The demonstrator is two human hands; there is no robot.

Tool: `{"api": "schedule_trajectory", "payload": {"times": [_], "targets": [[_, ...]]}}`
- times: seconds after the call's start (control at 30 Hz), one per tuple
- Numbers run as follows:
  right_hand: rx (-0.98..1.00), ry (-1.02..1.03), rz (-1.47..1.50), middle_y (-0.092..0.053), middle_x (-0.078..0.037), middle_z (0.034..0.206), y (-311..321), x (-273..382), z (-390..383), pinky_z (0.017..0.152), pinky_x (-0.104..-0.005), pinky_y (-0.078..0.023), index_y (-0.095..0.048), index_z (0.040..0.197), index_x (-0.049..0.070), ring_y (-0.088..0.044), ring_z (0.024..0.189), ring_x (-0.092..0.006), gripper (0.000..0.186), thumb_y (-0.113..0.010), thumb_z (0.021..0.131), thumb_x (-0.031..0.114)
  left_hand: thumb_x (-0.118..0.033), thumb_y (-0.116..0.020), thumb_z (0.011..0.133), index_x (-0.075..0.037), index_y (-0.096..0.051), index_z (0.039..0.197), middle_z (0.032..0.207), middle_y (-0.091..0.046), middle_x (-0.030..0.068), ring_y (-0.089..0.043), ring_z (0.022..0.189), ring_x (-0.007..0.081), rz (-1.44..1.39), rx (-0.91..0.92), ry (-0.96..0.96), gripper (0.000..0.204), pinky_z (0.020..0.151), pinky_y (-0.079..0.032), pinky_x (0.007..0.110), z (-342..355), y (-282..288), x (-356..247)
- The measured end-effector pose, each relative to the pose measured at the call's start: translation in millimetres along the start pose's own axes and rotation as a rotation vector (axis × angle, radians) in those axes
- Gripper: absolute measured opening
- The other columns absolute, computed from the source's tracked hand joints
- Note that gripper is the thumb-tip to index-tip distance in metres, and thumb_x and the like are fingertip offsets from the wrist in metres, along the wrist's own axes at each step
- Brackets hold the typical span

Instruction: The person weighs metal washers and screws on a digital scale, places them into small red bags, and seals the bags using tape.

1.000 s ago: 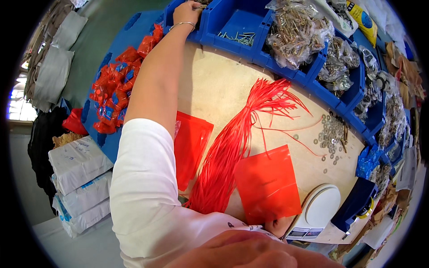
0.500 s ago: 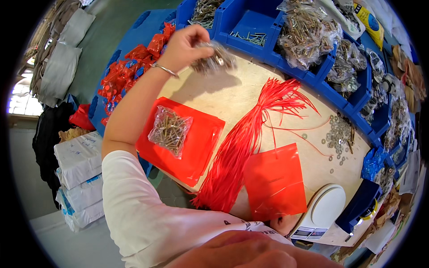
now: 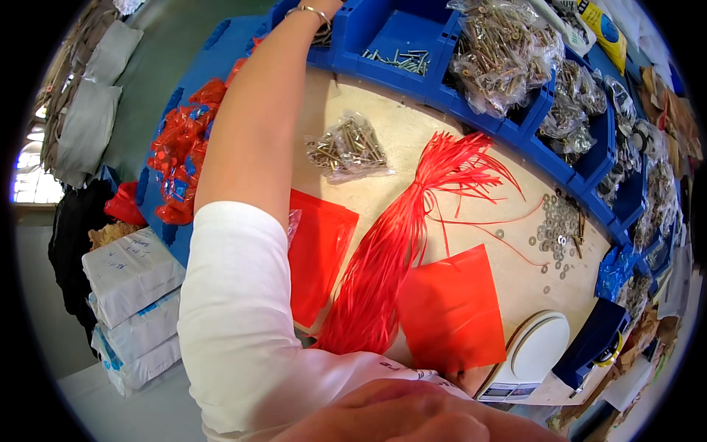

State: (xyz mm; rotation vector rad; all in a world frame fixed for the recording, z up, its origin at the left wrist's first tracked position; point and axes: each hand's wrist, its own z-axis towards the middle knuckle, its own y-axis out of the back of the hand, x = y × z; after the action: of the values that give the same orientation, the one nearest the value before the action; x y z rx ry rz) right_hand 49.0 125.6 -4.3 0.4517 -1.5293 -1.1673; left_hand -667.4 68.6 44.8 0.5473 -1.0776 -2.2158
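Screw bag is now out at twelve o'clock. Left hand is back by the blue bin; I can't tell how it or the right hand grips.

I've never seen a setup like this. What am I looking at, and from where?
There's no robot here: a person works bare-handed, seen through a wide camera worn on their head, looking down. On the wooden table lie a bundle of red strips, red plastic sheets, a clear bag of screws, loose washers and a white scale. Blue bins line its far edge. The left hand reaches over one, mostly cut off, so its grip is hidden. The right hand, low down, barely shows.
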Motion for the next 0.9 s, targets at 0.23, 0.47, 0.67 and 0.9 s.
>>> {"api": "schedule_trajectory", "payload": {"times": [0.23, 0.47, 0.67, 0.9], "targets": [[-0.024, 0.015, 0.013, -0.066, -0.018, 0.094, -2, -2, 1, 0.059, -0.0426, -0.050, -0.068, 0.092, 0.006, -0.063, 0.073, -0.0360, 0.026, -0.068, 0.069, 0.017, -0.017, -0.041, 0.092, -0.024, -0.048, 0.133, 0.130, -0.050, 0.0189, -0.047, 0.121, 0.0348, 0.192, 0.061, -0.024, 0.042, 0.097, -0.039, 0.046, 11, -41, 45], [-0.054, 0.029, 0.027, -0.066, -0.018, 0.094, -4, -5, -2, 0.060, -0.0426, -0.050, -0.067, 0.093, 0.006, -0.064, 0.074, -0.0359, 0.027, -0.068, 0.068, 0.017, -0.019, -0.053, 0.086, -0.017, -0.059, 0.110, 0.102, -0.061, 0.0164, -0.059, 0.092, 0.0362, 0.054, -0.176, 0.004, 0.025, 0.081, -0.048, 0.042, -40, 9, 4], [-0.065, 0.019, 0.031, -0.066, -0.017, 0.094, -5, -8, -11, 0.059, -0.0427, -0.050, -0.067, 0.093, 0.006, -0.064, 0.074, -0.0359, 0.028, -0.069, 0.067, 0.017, -0.011, -0.067, 0.073, -0.013, -0.061, 0.104, 0.087, -0.065, 0.0184, -0.063, 0.084, 0.0361, -0.367, -0.394, 0.212, 0.032, 0.076, -0.050, 0.039, -45, 23, 10], [-0.011, -0.028, 0.001, -0.066, -0.016, 0.091, 2, 7, -1, 0.056, -0.0428, -0.049, -0.066, 0.095, 0.006, -0.062, 0.071, -0.0357, 0.030, -0.067, 0.066, 0.014, 0.008, -0.065, 0.077, -0.003, -0.050, 0.102, 0.097, -0.063, 0.0107, -0.067, 0.084, 0.0219, -1.068, -0.252, 0.358, 0.031, 0.066, -0.061, 0.035, -94, 127, -26]]}}
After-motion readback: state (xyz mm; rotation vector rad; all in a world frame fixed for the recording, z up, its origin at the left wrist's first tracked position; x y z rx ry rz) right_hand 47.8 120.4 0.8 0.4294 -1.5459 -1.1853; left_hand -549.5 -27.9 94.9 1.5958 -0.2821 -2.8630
